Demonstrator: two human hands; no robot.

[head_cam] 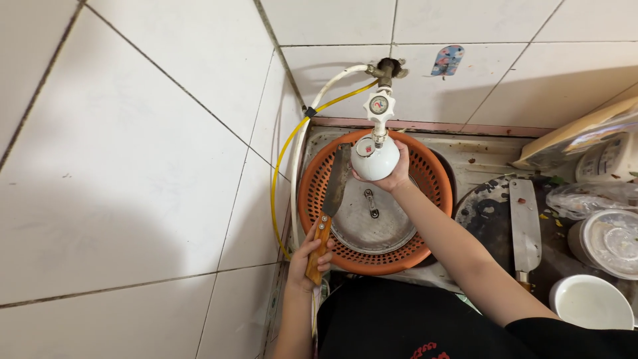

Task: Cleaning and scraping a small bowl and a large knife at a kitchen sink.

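The right hand [389,174] cups a white bowl [374,158] from below, apparently touching the tap [379,106] above. The left hand [312,256] is closed around a knife [330,199] whose blade rises over the orange basket [312,199].

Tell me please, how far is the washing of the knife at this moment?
Done: nothing looks finished yet; no water is visible at the tap.
In hand: the left hand holds the knife by its wooden handle over the orange basket, which holds a metal lid. The right hand cups the white filter head under the tap.
Left: the blade seems unrinsed; a cleaver lies beside.
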